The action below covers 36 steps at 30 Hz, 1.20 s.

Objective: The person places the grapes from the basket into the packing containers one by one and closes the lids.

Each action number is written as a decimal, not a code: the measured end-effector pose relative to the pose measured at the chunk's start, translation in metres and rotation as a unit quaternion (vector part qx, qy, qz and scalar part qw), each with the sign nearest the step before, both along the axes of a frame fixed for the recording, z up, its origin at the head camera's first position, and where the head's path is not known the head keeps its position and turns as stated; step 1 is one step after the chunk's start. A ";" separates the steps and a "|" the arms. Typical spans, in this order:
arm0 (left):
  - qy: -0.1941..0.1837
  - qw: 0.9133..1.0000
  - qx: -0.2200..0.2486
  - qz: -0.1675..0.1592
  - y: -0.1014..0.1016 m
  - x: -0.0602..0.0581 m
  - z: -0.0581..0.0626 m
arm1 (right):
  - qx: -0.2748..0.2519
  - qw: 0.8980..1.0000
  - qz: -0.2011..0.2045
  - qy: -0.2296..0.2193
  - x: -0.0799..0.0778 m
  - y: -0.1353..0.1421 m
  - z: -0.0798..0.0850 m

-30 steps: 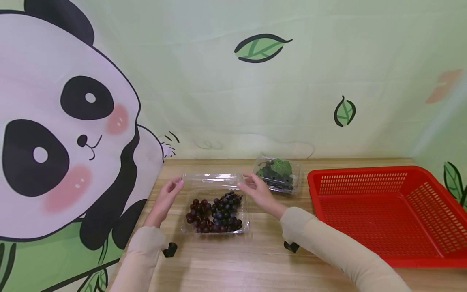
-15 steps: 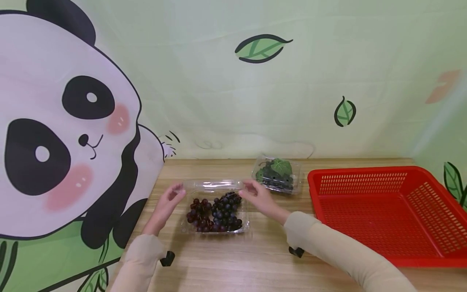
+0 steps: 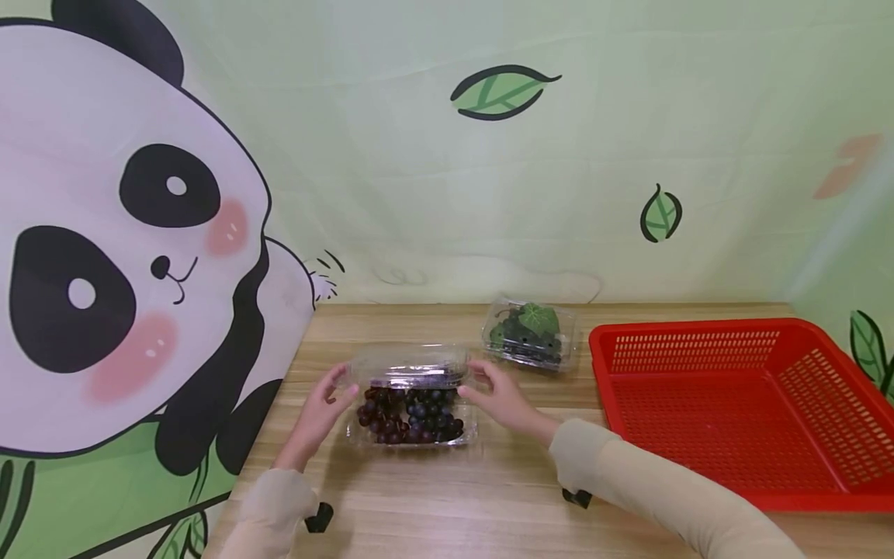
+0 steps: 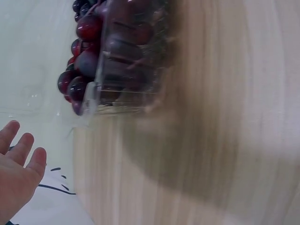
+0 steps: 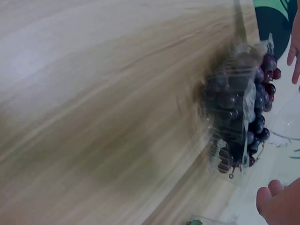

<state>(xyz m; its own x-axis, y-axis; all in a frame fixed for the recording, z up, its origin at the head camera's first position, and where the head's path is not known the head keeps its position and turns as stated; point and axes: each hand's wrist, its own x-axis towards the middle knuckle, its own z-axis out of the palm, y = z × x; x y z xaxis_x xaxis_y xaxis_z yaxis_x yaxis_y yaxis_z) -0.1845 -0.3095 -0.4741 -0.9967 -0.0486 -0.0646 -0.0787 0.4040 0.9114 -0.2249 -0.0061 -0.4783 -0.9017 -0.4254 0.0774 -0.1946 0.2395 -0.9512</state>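
A clear plastic fruit box [image 3: 472, 427] stands on the table with its lid [image 3: 408, 376] tilted partway down over the back of the fruit. Inside lie reddish grapes [image 3: 380, 415] on the left and dark blue-black grapes [image 3: 434, 411] on the right. My left hand [image 3: 323, 407] is at the lid's left side, fingertips and thumb apart; its fingers [image 4: 21, 147] look extended in the left wrist view. Opposite it, my right hand [image 3: 501, 400] has its fingertips at the lid's right side. The right wrist view shows only part of that hand [image 5: 281, 201].
Behind my right hand, a second clear box [image 3: 569, 341] holds dark grapes with a green leaf [image 3: 539, 318] on top. A red plastic basket [image 3: 712, 435] stands on the right of the wooden table [image 3: 447, 512]. A printed cloth [image 3: 391, 194] hangs behind the table.
The lid has swung down and forward from nearly upright, and now overlaps the back of the grapes. Both hands have come down and toward me with it.
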 end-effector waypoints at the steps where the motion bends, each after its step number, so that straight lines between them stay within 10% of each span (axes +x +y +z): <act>1: -0.001 1.000 0.000 0.003 0.001 0.001 -0.001 | 0.000 1.000 0.002 -0.001 0.001 0.000 -0.001; 36: 0.002 0.997 -0.060 0.045 0.012 0.036 -0.043 | 0.062 0.997 -0.009 0.044 0.037 0.001 -0.035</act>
<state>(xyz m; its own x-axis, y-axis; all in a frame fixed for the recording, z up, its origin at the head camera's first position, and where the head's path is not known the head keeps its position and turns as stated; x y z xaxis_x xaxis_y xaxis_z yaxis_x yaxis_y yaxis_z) -0.1482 -0.2973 -0.5173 -0.9881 -0.1455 -0.0491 -0.1165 0.5015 0.8572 -0.1882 -0.0054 -0.5135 -0.9018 -0.4194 0.1040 -0.2696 0.3581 -0.8939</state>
